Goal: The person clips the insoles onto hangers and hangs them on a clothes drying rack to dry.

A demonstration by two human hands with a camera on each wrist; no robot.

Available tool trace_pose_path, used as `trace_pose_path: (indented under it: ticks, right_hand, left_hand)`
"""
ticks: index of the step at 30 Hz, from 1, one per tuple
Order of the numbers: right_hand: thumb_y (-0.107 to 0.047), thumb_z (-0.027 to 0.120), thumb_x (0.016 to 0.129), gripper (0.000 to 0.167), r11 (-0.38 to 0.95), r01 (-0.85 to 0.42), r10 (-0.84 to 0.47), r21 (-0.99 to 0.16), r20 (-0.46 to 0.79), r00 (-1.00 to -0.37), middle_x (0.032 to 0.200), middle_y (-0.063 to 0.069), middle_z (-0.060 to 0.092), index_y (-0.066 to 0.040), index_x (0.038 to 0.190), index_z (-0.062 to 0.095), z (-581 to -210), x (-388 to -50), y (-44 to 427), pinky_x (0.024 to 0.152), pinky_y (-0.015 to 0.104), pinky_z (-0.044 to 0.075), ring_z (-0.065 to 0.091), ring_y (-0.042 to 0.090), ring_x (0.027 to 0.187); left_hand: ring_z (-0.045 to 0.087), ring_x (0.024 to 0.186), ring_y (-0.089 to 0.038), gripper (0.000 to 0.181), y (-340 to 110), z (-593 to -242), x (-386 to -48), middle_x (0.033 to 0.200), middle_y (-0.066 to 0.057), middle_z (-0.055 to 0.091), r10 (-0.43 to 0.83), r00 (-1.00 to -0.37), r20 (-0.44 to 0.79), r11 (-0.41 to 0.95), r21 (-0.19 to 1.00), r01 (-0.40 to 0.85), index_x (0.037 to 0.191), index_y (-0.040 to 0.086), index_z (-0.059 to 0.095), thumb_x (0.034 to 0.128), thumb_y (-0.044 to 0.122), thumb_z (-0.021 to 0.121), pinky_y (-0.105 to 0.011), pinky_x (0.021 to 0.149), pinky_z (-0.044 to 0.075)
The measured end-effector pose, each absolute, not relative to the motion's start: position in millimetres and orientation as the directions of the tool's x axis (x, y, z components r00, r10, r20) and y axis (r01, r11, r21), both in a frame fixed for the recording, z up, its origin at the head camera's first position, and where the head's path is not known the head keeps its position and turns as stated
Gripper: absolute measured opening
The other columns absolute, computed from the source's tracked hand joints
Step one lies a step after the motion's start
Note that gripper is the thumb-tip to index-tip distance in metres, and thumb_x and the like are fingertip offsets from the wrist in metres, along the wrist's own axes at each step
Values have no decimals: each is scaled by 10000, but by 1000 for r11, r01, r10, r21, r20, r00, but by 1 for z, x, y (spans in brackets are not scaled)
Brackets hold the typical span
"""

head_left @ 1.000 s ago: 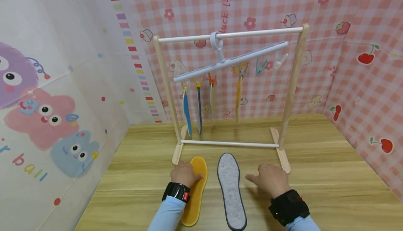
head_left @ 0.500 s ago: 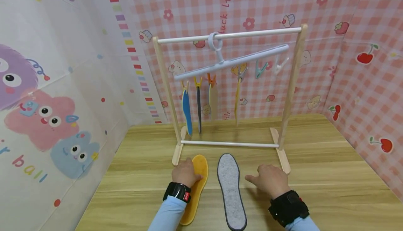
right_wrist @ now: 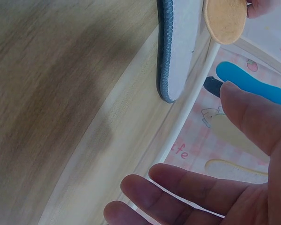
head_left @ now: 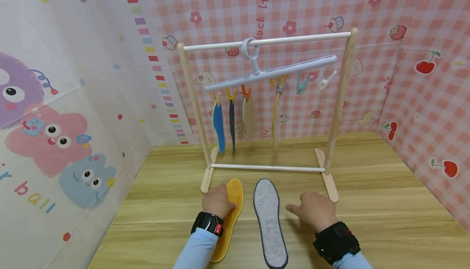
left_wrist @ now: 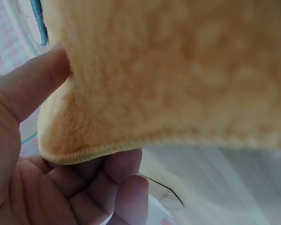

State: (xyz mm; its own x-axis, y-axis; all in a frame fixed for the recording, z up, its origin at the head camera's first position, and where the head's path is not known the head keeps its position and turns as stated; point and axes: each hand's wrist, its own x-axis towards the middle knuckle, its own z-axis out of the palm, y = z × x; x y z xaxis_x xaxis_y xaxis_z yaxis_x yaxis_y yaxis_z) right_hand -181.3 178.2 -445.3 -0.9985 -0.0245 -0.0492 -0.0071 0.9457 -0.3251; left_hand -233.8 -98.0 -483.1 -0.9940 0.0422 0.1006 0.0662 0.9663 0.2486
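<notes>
My left hand (head_left: 217, 202) pinches a fuzzy yellow insole (head_left: 235, 191). In the left wrist view its thumb (left_wrist: 40, 77) lies on the plush face, with curled fingers (left_wrist: 110, 192) below the stitched edge. A grey felt insole (head_left: 269, 220) with dark edging lies flat on the table between the hands. To its right, my right hand (head_left: 316, 210) hovers over the wood, holding nothing; the right wrist view has its fingers (right_wrist: 178, 185) loosely spread. Behind, a pale hanger (head_left: 269, 72) hangs tilted, with clipped insoles: blue (head_left: 218, 124), dark grey (head_left: 231, 124), beige (head_left: 248, 118) and yellow (head_left: 275, 118).
A wooden rack (head_left: 338, 110) with a white top rod (head_left: 301, 39) and lower rod (head_left: 268, 167) stands behind the hands. A green clip (head_left: 302, 83) and a white clip (head_left: 326, 81) hang on the hanger's right part, holding nothing. Printed cloth (head_left: 422, 110) encloses the wooden table (head_left: 385, 203).
The hanger has levelled a little, its right end sinking and left end rising, and the hanging insoles swing and turn. My left hand and the yellow insole have shifted slightly; the right stays put.
</notes>
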Motion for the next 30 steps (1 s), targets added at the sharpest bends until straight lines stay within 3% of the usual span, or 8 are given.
trace_pose_path:
  ticks: [18,30]
  right_hand:
    - [-512,721,838,461,942,-10,-25,-335,-42,-999,612,29,492,-105,658,598,-448,-181,178,491,327,349,483,198,554]
    - [-520,716,838,467,945,-8,-23,-326,-42,-999,611,26,492,-112,650,591,-448,-181,177,491,330,358,486,193,554]
  left_hand:
    - [617,633,-273,366,-99,-479,-236,710,-97,618,124,-981,146,950,269,160,927,39,628,737,237,869,-418,545,475]
    - [478,548,-169,183,-98,-464,-237,617,-5,490,188,-965,181,921,308,238,778,64,614,815,140,776,-338,477,371]
